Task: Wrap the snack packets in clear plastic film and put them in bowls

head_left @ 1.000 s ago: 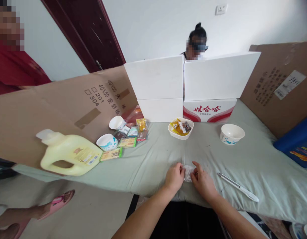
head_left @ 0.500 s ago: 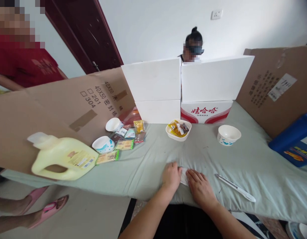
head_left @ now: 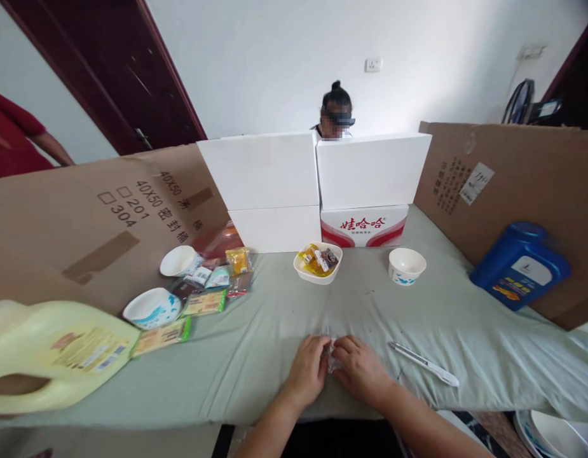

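Low in the middle of the head view, a small crumpled whitish piece [head_left: 331, 359], paper or film, I cannot tell which, sits between my hands at the table's near side. My left hand [head_left: 307, 374] curls its fingers around the left of it. From the other side my right hand [head_left: 363, 371] is closed over it with bent fingers. Much of the piece is hidden under the fingers. To the right of my right hand lies a slim white pen-like tool [head_left: 424, 364].
Ahead stand a tray of wrapped snacks [head_left: 303, 271] and a paper bowl [head_left: 407, 270]. At left are a pale yellow jug [head_left: 69, 350], two tipped bowls and several packets [head_left: 205, 303]. A blue bottle [head_left: 520, 267] leans at right. White boxes [head_left: 269, 172] and cardboard border the table; a person sits behind.
The view has turned to the right. My hands have drawn closer together, and the whitish piece, flatter before, now looks crumpled between them.
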Available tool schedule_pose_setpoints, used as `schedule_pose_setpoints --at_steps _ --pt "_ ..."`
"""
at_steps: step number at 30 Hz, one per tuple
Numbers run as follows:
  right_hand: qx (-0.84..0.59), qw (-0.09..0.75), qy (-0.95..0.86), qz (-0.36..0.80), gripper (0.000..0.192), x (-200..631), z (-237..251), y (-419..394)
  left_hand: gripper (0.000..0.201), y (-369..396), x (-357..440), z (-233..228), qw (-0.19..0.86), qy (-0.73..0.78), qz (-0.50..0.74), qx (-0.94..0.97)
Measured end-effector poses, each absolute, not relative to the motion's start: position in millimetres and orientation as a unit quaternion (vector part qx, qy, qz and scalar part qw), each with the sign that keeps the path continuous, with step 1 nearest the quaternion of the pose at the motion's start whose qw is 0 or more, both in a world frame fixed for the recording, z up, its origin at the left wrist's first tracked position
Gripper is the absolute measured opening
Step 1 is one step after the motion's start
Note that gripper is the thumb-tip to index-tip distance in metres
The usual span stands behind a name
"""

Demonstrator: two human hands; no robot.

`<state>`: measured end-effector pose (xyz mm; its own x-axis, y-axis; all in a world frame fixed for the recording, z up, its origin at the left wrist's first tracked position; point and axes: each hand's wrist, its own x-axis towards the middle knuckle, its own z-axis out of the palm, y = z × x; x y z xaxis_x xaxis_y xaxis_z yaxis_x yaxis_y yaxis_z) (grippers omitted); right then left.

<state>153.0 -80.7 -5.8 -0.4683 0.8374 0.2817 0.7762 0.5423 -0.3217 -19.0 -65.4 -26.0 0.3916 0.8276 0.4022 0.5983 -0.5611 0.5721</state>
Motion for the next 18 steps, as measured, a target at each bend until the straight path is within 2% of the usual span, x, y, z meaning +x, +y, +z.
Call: schedule_pose_setpoints --at_steps 2,5,12,16,18 --pt "-0.443 0.168 -0.878 0.072 0.006 154.7 -7.5 -76.6 0.029 -63.0 -23.2 -33.0 0.194 0.460 0.382 0.778" --pt "-0.442 0.143 -0.884 0.046 0.014 175.2 -1.4 -58.3 0.029 -61.6 -26.8 -40.4 0.209 0.492 0.409 0.740" --pt "-0.655 0.153 -0.738 -0.045 0.031 306.5 76.4 47.5 0.030 -61.2 -23.8 -46.4 0.174 0.471 0.356 0.788" --pt "-0.726 0.071 -0.684 -0.003 0.021 353.6 84.6 103.1 0.028 -60.8 -21.2 -41.4 0.160 0.466 0.331 0.805" --pt "-0.733 0.032 -0.679 0.036 0.025 359.9 73.5 122.8 0.022 -61.6 -19.6 -34.4 0.164 0.467 0.315 0.810"
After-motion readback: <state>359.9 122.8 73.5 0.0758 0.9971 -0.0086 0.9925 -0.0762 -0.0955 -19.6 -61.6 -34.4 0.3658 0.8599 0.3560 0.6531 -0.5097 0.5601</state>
